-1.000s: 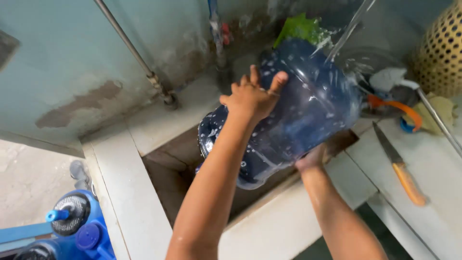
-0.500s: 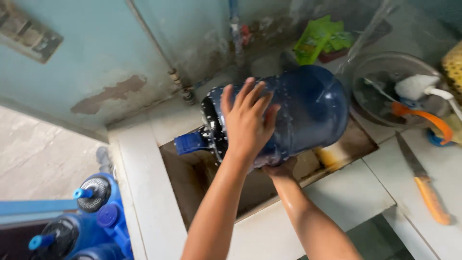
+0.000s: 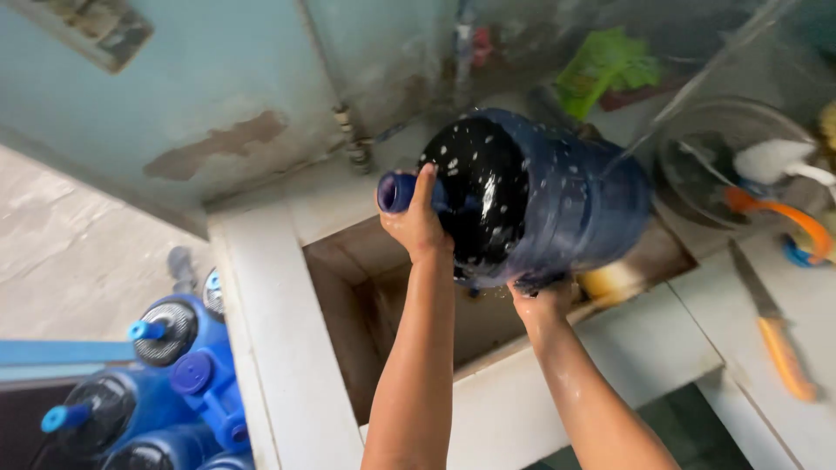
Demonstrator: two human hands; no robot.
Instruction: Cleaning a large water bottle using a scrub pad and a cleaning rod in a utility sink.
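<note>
The left hand [image 3: 416,218] is closed around the neck of a big dark-blue jug [image 3: 531,196], thumb up along the shoulder, near the centre of the frame. The right hand [image 3: 542,300] sits just below, palm up and spread under the belly, taking the weight; its fingers are mostly hidden beneath the jug, so how far they curl I cannot tell. The jug lies on its side in the air over the sink [image 3: 366,287], mouth pointing toward the left of the frame, base toward the upper right.

It looks wet, beaded with droplets, so I'd judge it slippery. The walls seem stiff but thin plastic, bulky more than heavy unless water sloshes inside. The narrow neck gives the surest grip, with a flat palm under the body as support.

Further out, a knife [image 3: 775,335] with an orange handle lies on the counter at the right edge, and a bowl [image 3: 697,165] holding brushes sits above it. A green bag [image 3: 601,65] hangs at top right. More blue jugs [image 3: 165,383] stand at lower left.
</note>
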